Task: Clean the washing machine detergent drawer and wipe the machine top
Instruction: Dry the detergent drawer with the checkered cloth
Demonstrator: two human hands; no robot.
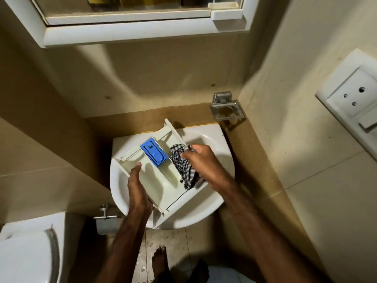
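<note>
Detergent drawer [163, 180] over the sink [216, 144] holds a checked cloth [181, 162].

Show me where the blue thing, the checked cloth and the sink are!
blue insert [154, 152]: head view, middle of its blue top face.
checked cloth [181, 163]: head view, bunched part inside the drawer's right compartment.
sink [212, 139]: head view, bare white basin wall right of the drawer.

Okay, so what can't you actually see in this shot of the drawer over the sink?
All in the head view:
- Drawer's right compartment: covered by the checked cloth and right hand.
- Drawer's near left edge: under the left hand.
- Sink drain: hidden by the drawer.
- Washing machine: out of frame.
</note>
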